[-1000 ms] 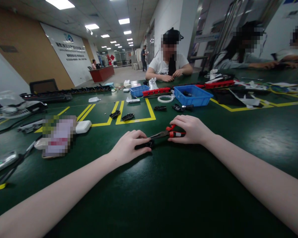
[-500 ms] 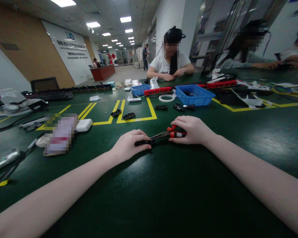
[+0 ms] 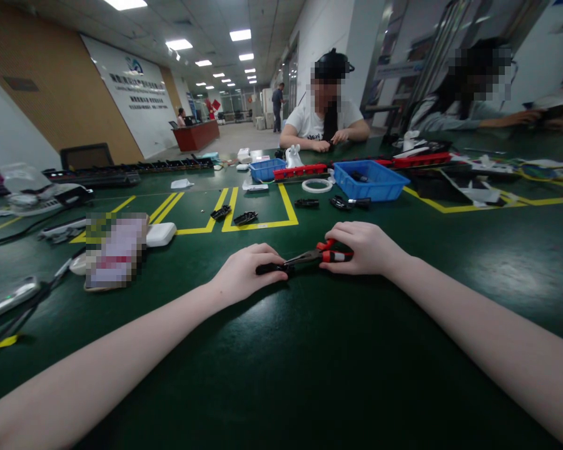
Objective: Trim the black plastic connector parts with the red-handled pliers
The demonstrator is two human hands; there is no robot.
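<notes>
My right hand is wrapped round the red and black handles of a pair of long-nose pliers. The jaws point left and reach the small black plastic part pinched in my left hand. Whether the jaws grip the part or only touch it I cannot tell. My left fingers cover much of the part. Beyond my hands lie similar black pieces: one black piece and another black piece by the yellow tape, one further black piece, and a black clip-like piece.
A blue bin with dark parts stands behind my right hand, beside a white tape roll. Further off is a smaller blue bin. To the left lie a phone and a white case. A co-worker sits opposite.
My hands, the pliers and the black part hold nearly the same position. The view has shifted very slightly.
</notes>
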